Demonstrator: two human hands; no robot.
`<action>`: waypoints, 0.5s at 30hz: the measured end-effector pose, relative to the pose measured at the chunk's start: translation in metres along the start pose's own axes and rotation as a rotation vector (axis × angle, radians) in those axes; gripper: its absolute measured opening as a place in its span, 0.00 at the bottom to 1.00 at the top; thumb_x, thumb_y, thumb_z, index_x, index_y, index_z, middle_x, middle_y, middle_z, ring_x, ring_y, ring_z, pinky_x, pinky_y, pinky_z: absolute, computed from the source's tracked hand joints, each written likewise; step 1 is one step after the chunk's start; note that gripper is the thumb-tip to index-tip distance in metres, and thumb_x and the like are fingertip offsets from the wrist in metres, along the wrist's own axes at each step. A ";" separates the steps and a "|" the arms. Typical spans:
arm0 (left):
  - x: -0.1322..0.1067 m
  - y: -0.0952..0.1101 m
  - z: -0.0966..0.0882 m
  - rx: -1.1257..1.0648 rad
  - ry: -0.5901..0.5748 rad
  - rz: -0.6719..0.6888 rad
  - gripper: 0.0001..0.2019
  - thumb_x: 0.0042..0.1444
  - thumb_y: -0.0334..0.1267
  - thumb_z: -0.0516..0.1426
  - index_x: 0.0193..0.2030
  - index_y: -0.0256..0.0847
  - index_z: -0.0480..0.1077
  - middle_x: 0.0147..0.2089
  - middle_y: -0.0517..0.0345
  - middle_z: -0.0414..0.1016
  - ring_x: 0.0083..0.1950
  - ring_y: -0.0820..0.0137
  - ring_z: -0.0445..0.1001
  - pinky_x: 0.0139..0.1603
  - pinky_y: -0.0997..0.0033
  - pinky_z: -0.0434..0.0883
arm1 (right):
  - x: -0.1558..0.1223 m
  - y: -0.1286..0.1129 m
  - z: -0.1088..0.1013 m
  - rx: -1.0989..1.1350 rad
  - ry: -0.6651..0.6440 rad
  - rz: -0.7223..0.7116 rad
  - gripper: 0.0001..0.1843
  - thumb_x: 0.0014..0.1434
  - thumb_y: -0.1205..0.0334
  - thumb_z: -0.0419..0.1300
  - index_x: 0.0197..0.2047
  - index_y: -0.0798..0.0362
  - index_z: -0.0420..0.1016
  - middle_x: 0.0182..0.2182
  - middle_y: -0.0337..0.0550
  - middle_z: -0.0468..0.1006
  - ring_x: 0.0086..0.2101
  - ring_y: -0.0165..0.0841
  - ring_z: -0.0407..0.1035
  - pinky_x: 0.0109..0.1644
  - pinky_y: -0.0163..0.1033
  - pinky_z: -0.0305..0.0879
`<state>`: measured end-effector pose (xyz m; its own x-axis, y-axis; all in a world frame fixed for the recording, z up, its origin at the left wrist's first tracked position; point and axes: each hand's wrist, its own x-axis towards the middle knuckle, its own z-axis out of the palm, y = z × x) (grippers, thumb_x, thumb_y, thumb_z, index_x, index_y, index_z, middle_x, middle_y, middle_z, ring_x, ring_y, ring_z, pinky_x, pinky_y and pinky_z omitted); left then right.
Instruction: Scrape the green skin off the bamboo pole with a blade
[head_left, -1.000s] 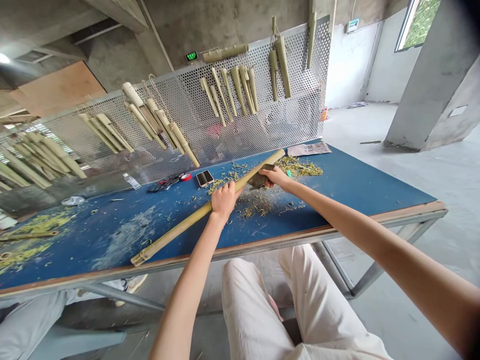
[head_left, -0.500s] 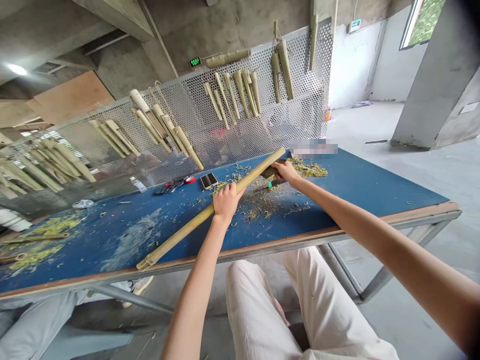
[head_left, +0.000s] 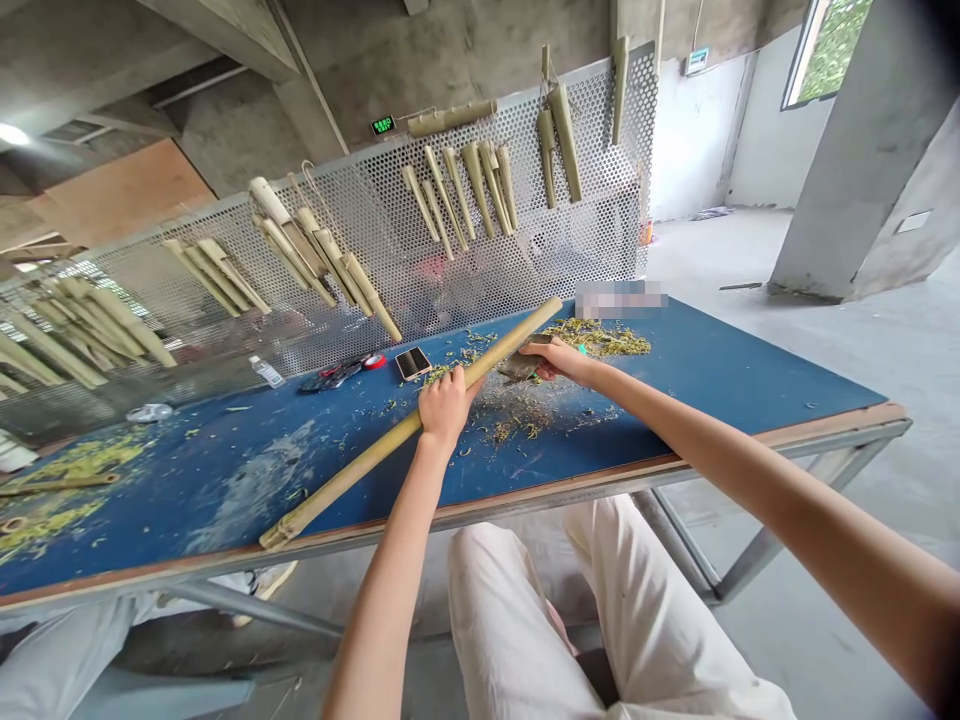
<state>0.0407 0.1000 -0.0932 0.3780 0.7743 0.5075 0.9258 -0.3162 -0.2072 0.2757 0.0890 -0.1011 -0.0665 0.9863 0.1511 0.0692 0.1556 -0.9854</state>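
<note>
At the bench's left end, yellow-green shavings [head_left: 60, 470] surround one thin bamboo strip [head_left: 60, 481]. Rightward along the blue-topped workbench [head_left: 712, 400] lie one water bottle [head_left: 266, 371], one pair of dark scissors [head_left: 330, 376], one roll of red tape [head_left: 373, 361] and one phone [head_left: 412, 363].

One long bamboo pole [head_left: 375, 455], straw-yellow with a ragged lower end, runs diagonally across the bench. That end sits just inside the front edge, and the upper end reaches near the back edge. The left hand [head_left: 446, 408] has its fingers curled closed around the pole's middle. The right hand [head_left: 555, 360] is closed on one dark blade [head_left: 517, 367], just beside the pole, above scattered shavings.

Behind, a perforated metal screen [head_left: 525, 240] carries five clusters of bamboo lengths and two single ones. Past the hands, the bench's right end stretches away as open blue surface.
</note>
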 end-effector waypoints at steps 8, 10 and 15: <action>-0.001 0.001 0.001 0.000 0.010 0.025 0.26 0.70 0.58 0.46 0.47 0.38 0.73 0.44 0.39 0.82 0.46 0.55 0.81 0.42 0.64 0.69 | -0.003 0.003 0.006 0.035 0.175 -0.016 0.26 0.68 0.61 0.54 0.17 0.50 0.59 0.11 0.39 0.62 0.16 0.26 0.53 0.22 0.35 0.52; -0.001 0.002 0.002 0.006 0.014 0.035 0.25 0.71 0.57 0.46 0.46 0.38 0.73 0.44 0.40 0.82 0.46 0.56 0.81 0.42 0.65 0.69 | -0.003 0.004 0.008 0.005 0.142 -0.005 0.24 0.67 0.62 0.55 0.18 0.50 0.59 0.12 0.40 0.64 0.16 0.26 0.54 0.22 0.35 0.53; -0.001 0.002 0.002 0.004 0.023 0.037 0.25 0.71 0.58 0.46 0.46 0.39 0.74 0.44 0.40 0.82 0.46 0.56 0.81 0.42 0.64 0.69 | 0.001 0.008 0.004 0.001 0.224 -0.046 0.24 0.66 0.62 0.54 0.18 0.49 0.57 0.09 0.37 0.59 0.15 0.26 0.51 0.21 0.34 0.50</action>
<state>0.0420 0.0999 -0.0952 0.4119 0.7496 0.5181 0.9112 -0.3423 -0.2293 0.2719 0.0911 -0.1087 0.1534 0.9657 0.2097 0.0698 0.2011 -0.9771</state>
